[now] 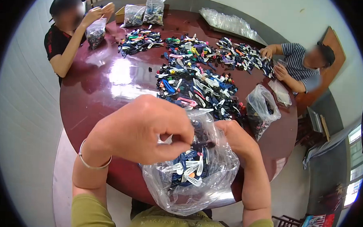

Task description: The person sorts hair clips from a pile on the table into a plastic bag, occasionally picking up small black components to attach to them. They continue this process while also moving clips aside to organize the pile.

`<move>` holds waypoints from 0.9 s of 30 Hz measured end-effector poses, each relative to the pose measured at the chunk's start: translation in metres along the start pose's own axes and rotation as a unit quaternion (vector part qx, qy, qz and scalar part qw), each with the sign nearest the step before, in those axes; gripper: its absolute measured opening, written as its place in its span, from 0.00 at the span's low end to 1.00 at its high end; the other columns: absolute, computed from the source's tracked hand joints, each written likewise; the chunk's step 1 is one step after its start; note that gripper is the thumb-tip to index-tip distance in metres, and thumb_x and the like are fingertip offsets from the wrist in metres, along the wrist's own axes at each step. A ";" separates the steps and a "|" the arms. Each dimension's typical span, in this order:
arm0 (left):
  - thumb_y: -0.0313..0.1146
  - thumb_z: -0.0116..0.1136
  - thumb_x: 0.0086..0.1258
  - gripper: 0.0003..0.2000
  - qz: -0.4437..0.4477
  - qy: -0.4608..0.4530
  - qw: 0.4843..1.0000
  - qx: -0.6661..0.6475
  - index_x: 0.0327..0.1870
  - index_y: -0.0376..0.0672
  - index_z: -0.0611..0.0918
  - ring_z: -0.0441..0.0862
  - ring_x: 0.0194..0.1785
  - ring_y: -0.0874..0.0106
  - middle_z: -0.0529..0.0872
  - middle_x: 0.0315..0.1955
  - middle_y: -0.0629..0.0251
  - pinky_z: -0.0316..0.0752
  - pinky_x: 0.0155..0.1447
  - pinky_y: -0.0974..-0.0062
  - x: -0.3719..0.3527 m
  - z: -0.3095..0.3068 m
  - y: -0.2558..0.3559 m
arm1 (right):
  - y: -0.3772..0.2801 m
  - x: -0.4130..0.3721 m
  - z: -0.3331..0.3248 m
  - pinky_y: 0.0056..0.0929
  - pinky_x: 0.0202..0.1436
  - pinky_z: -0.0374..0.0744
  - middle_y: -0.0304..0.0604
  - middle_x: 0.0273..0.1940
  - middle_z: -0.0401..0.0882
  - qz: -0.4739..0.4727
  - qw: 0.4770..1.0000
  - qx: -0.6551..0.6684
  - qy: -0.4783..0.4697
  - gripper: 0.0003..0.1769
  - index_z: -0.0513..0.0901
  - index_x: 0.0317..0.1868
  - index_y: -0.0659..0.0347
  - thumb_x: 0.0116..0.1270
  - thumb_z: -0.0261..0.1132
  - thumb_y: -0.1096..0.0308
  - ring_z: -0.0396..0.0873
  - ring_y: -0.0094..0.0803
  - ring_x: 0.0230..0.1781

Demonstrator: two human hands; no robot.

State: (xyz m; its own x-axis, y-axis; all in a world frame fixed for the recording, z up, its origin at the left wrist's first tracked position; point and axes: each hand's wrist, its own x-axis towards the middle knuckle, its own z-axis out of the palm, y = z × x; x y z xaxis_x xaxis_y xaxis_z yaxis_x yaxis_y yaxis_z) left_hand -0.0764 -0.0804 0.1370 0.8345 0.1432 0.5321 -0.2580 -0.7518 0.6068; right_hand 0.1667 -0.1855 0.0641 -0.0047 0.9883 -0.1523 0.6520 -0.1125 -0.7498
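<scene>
My left hand (149,130) is above the left side of the open bag (226,171), fingers curled round and thumb nearly closed against them. It seems to pinch a dark piece (200,145) over the bag's mouth, too blurred for me to name. My right hand (240,139) is at the bag's right side, by the upper wall. Its fingertips are partly hidden, so I cannot tell how far they are closed or whether they grip the plastic. Hair clips (193,170), white and dark blue, lie loose inside the bag.

The limp plastic worries me most: if nothing holds the mouth up, a wall could fold in and catch the piece or my fingers. A pinch this small could also slip, and the piece would then be hard to pick out from the dark clips below. The bag's near side seems to reach past the edge of the table (89,106), so a tug towards me could tip it and spill the clips. Just beyond the bag lies a big heap of clips (206,84); a careless push that way could mix the two lots.
</scene>
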 end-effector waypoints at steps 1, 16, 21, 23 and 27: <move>0.20 0.67 0.46 0.07 0.029 -0.015 0.999 0.023 0.25 0.41 0.82 0.80 0.25 0.68 0.83 0.22 0.65 0.72 0.28 0.77 0.000 0.001 -0.002 | 0.001 -0.001 0.001 0.29 0.35 0.76 0.48 0.27 0.83 0.001 1.000 0.005 0.000 0.15 0.84 0.40 0.65 0.53 0.70 0.64 0.80 0.31 0.27; 0.32 0.61 0.59 0.09 -0.237 -0.180 0.942 0.153 0.34 0.35 0.83 0.80 0.28 0.62 0.83 0.26 0.52 0.73 0.34 0.68 0.001 0.012 -0.085 | 0.004 0.006 0.004 0.39 0.43 0.77 0.49 0.38 0.82 -0.052 0.988 -0.132 0.067 0.29 0.82 0.49 0.62 0.50 0.73 0.52 0.81 0.44 0.39; 0.44 0.63 0.58 0.16 -0.299 -0.220 0.919 0.132 0.35 0.38 0.84 0.81 0.31 0.57 0.84 0.27 0.53 0.74 0.37 0.65 0.005 0.032 -0.079 | 0.014 0.012 0.018 0.39 0.43 0.77 0.49 0.39 0.82 -0.125 0.980 -0.131 0.085 0.28 0.82 0.49 0.61 0.51 0.72 0.53 0.81 0.44 0.39; 0.46 0.64 0.57 0.17 -0.312 -0.226 0.910 0.152 0.37 0.41 0.84 0.82 0.31 0.57 0.84 0.27 0.54 0.74 0.38 0.64 0.006 0.037 -0.079 | 0.012 0.013 0.018 0.40 0.42 0.77 0.49 0.38 0.82 -0.107 0.982 -0.134 0.078 0.26 0.82 0.48 0.61 0.53 0.71 0.53 0.81 0.44 0.38; 0.50 0.63 0.58 0.17 -0.251 -0.231 0.931 0.131 0.35 0.43 0.85 0.82 0.30 0.59 0.84 0.24 0.58 0.75 0.37 0.63 0.002 0.037 -0.082 | 0.002 0.012 0.011 0.40 0.40 0.76 0.47 0.36 0.82 0.018 0.995 -0.086 0.039 0.28 0.81 0.48 0.62 0.52 0.71 0.51 0.81 0.44 0.36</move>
State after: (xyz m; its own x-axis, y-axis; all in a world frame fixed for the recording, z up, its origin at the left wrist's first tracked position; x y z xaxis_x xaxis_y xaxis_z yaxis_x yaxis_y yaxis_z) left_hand -0.0356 -0.0428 0.0663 0.9539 0.2724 -0.1262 0.2978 -0.8042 0.5144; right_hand 0.1592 -0.1750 0.0535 0.0752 0.9897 -0.1222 0.7706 -0.1354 -0.6227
